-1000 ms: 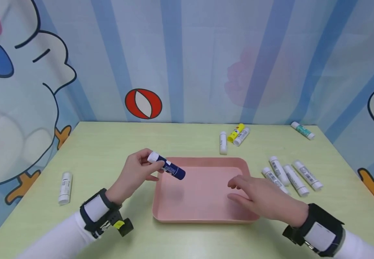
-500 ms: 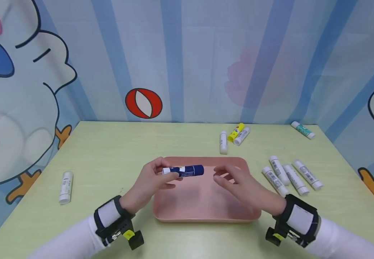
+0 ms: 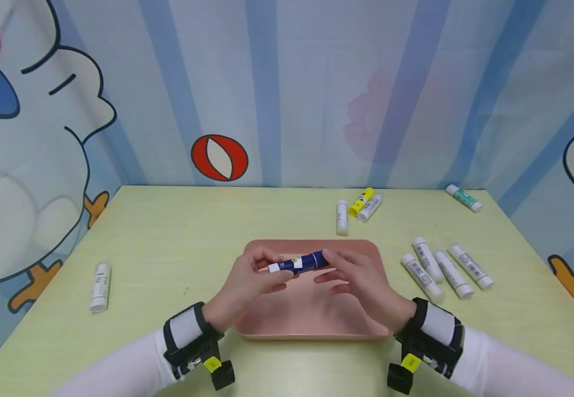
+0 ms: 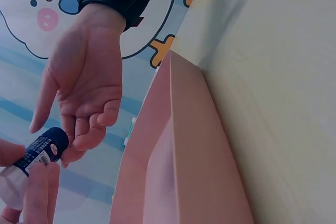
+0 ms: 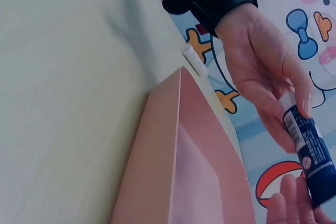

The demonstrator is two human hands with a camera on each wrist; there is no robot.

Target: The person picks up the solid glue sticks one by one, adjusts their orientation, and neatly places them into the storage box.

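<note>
1. Pinching the blue stick (image 3: 302,263) near its white end, the left hand (image 3: 242,284) has its thumb and fingers closed on it from opposite sides.
2. At the stick's dark end, on the 3 o'clock side, the right hand (image 3: 363,275) has its fingers loosely bent. In the head view a fingertip meets the dark end; in the left wrist view the thumb seems to stand just off it. Whether this hand grasps the stick, I cannot tell.
3. Between the two hands, the blue stick is held above the tray (image 3: 311,320), toward 11 o'clock from its centre. Its white end points to 9 o'clock, its dark end slightly above 3.
4. Pink and shallow, the tray sits on the table (image 3: 143,231).
5. Around the tray, four white sticks (image 3: 453,274) lie at 3 o'clock, and a lone white stick (image 3: 100,288) lies well apart at 9.
6. At 1 o'clock, a yellow stick (image 3: 361,202) lies between two white sticks (image 3: 342,218), just beside the right-hand one.
7. At 2 o'clock, a teal stick (image 3: 463,198) lies near the table's far corner.
</note>
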